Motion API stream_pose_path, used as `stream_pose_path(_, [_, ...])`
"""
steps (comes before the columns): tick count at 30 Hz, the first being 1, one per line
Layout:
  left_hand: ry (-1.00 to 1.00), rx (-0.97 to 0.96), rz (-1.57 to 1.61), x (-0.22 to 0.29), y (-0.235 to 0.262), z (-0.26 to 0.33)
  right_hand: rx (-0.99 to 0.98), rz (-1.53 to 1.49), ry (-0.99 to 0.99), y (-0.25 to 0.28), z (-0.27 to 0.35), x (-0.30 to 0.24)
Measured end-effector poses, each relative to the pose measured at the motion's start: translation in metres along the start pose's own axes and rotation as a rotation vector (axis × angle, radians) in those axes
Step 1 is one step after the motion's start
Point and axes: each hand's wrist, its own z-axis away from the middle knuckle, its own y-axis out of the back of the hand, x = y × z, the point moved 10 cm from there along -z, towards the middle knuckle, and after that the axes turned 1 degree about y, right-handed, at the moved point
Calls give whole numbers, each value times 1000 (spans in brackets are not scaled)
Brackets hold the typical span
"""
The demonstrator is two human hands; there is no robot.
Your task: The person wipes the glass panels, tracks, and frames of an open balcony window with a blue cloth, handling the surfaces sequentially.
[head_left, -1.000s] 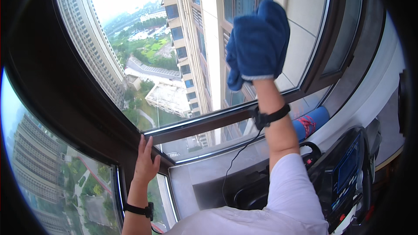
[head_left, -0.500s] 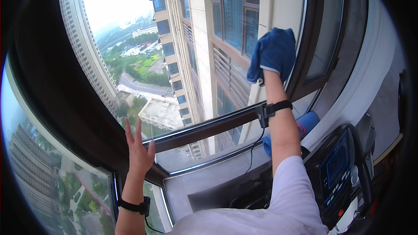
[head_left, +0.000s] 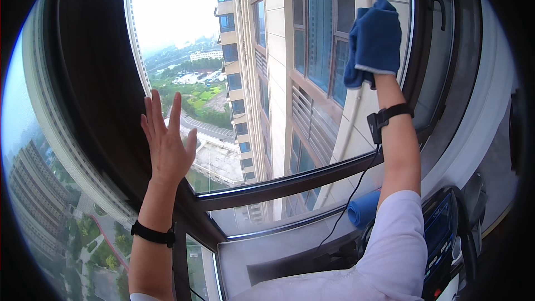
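Observation:
My right hand (head_left: 384, 72) is raised far forward at the upper right, nearly all hidden by a blue cloth (head_left: 376, 39) with a pale edge. The cloth lies over it and appears pressed on the window glass (head_left: 273, 39) near the frame's right side. My left hand (head_left: 167, 145) is raised at the left, fingers spread and holding nothing, in front of the dark window frame (head_left: 95, 89). Whether its palm touches the frame cannot be seen. Each wrist wears a black strap, and the right one carries a small device (head_left: 378, 125) with a cable.
A dark crossbar (head_left: 295, 181) spans the window below both hands. A handle (head_left: 438, 11) juts from the frame at the right. On the sill lies a rolled blue mat (head_left: 365, 209), close to an exercise machine's console (head_left: 440, 226). Tall buildings stand outside.
My right hand and the cloth have moved up the glass and a little right. My left hand has risen, its fingers spreading wider. The whole view has shifted somewhat.

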Motion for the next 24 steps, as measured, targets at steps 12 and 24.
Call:
stream_pose_path(12, [-62,513,-223,-40,12,-26,-386,-442,63,31,-103,-200])
stream_pose_path(24, [-110,388,-200,-39,9,-22,-462,-46,-54,-22,-28,-54])
